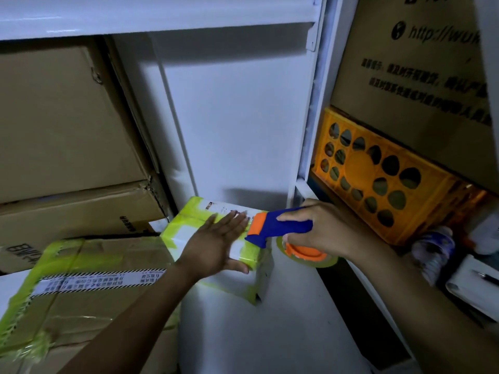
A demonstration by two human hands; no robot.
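Observation:
A small white box (189, 233) wrapped in yellow-green tape stands on the white shelf near the middle. My left hand (216, 242) lies flat on its top with the fingers straight, thumb over the near edge. My right hand (321, 230) grips a blue and orange tape dispenser (278, 226), whose orange front end touches the right edge of the box top. An orange-cored tape roll (306, 255) hangs under the dispenser beside the box.
A larger cardboard box (89, 290) with yellow-green and printed tape lies at the lower left. Stacked brown cartons (62, 125) fill the left shelf. An orange perforated crate (378, 176) and a big carton (421, 76) stand at the right, with a plastic bottle (434, 249) below.

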